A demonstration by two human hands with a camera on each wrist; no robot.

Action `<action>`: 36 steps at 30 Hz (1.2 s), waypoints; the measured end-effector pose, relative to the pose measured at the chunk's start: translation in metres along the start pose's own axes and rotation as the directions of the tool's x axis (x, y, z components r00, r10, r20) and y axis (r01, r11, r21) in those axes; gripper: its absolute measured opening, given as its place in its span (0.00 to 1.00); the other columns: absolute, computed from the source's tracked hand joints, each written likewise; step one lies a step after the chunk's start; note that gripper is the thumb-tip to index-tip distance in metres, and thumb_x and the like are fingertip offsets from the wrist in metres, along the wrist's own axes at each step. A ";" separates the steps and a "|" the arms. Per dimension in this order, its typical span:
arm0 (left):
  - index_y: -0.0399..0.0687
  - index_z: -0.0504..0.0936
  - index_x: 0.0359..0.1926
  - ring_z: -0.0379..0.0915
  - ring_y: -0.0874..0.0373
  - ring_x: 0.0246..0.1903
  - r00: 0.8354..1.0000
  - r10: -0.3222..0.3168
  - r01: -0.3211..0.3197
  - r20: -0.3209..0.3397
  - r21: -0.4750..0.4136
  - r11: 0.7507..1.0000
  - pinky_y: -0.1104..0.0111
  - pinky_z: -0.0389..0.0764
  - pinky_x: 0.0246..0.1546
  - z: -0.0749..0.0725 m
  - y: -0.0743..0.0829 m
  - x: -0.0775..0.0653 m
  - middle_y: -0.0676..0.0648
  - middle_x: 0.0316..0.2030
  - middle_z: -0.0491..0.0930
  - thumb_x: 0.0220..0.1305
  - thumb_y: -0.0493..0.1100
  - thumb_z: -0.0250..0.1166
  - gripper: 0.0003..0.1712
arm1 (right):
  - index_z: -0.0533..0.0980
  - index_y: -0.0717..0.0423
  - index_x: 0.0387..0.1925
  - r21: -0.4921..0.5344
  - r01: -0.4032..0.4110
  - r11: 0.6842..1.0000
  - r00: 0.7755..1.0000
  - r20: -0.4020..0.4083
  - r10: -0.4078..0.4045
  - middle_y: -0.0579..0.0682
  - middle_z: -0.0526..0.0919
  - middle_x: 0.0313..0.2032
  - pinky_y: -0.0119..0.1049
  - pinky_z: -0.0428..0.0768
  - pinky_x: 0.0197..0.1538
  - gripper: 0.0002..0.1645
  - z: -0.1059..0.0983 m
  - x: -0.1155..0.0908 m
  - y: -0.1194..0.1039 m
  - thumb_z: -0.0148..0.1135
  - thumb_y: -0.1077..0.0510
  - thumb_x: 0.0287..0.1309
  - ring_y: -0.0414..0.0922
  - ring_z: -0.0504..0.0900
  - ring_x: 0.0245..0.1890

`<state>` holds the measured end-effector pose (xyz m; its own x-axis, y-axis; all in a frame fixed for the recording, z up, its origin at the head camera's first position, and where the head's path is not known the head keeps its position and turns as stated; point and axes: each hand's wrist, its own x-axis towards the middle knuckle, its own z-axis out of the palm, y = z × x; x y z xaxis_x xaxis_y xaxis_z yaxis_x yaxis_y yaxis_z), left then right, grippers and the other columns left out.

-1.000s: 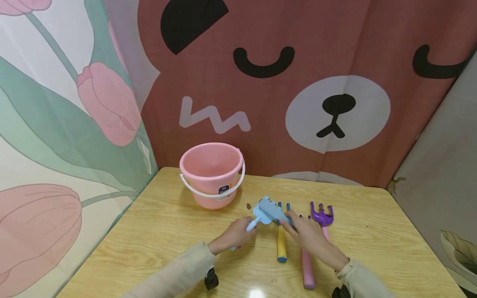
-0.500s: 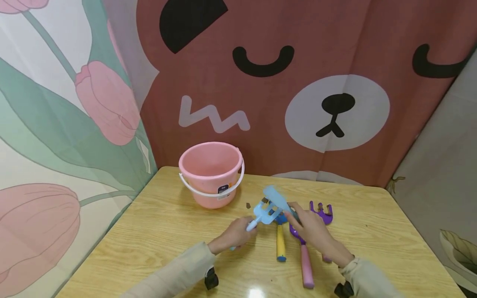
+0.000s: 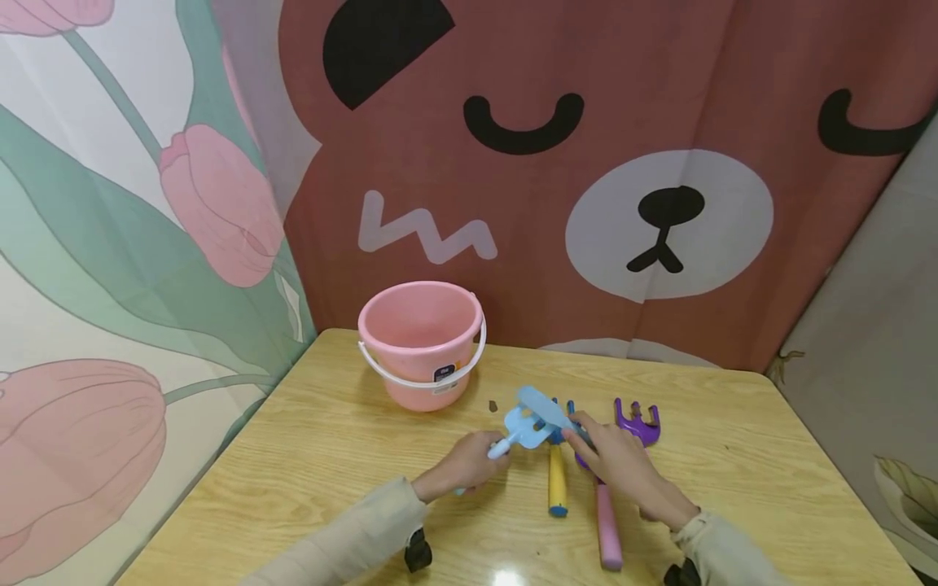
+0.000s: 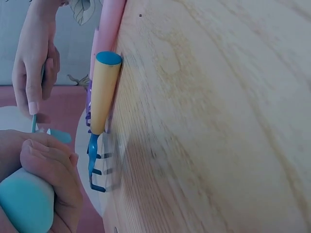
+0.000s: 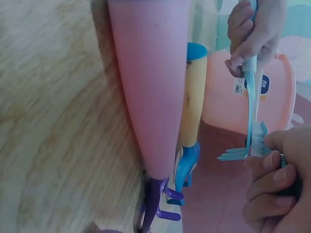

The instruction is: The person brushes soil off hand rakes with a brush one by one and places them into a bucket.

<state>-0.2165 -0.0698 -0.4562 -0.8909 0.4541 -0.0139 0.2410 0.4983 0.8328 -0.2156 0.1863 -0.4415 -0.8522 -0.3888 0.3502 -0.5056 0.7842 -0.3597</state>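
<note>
My left hand (image 3: pixel 469 462) grips the handle of a light blue hand fork (image 3: pixel 522 430), its tines pointing away from me. In the left wrist view the handle's rounded teal end (image 4: pixel 26 201) sticks out of the fist. My right hand (image 3: pixel 623 464) holds a light blue brush (image 3: pixel 541 404) across the fork's tines. In the right wrist view pale bristles (image 5: pixel 257 141) meet the fork head, and the fingers curl round a dark handle. Both tools are above the table. Below them lies a small rake with a yellow handle (image 3: pixel 558 487) and blue tines.
A pink bucket (image 3: pixel 421 374) with a white handle stands at the back left. Right of the yellow-handled rake lie a purple tool with a pink handle (image 3: pixel 608 529) and a purple fork (image 3: pixel 639 429), partly hidden by my right hand. A brown crumb (image 3: pixel 493 405) lies near the bucket.
The brush moved away from me along the fork's tines, then came back toward me over them. My left hand and the fork have stayed nearly still.
</note>
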 end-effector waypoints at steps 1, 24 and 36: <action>0.47 0.75 0.30 0.58 0.65 0.05 1.000 -0.003 0.003 0.003 0.003 1.000 0.75 0.62 0.04 0.000 0.000 0.000 0.53 0.11 0.66 0.69 0.35 0.60 0.08 | 0.76 0.60 0.53 -0.003 -0.001 1.000 1.000 -0.005 0.001 0.35 0.58 0.10 0.24 0.53 0.12 0.18 -0.001 0.000 0.002 0.57 0.51 0.72 0.30 0.53 0.09; 0.47 0.74 0.29 0.56 0.66 0.05 1.000 -0.005 0.005 0.005 0.007 1.000 0.76 0.60 0.04 0.005 0.001 0.000 0.53 0.11 0.65 0.68 0.34 0.60 0.09 | 0.76 0.59 0.52 0.041 -0.031 0.999 0.999 0.031 0.029 0.36 0.62 0.13 0.26 0.59 0.14 0.18 0.001 -0.007 -0.008 0.57 0.50 0.71 0.31 0.56 0.11; 0.47 0.76 0.32 0.58 0.65 0.05 1.000 -0.020 0.020 -0.005 0.023 1.000 0.75 0.61 0.03 0.002 -0.002 0.000 0.52 0.13 0.67 0.69 0.35 0.59 0.07 | 0.75 0.65 0.53 0.007 -0.067 0.998 0.994 -0.081 0.067 0.37 0.59 0.10 0.25 0.55 0.12 0.19 -0.013 -0.007 0.018 0.57 0.54 0.72 0.32 0.53 0.08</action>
<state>-0.2166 -0.0697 -0.4592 -0.8975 0.4401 -0.0276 0.2319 0.5243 0.8194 -0.2173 0.2096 -0.4389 -0.8705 -0.2944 0.3944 -0.4483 0.8052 -0.3883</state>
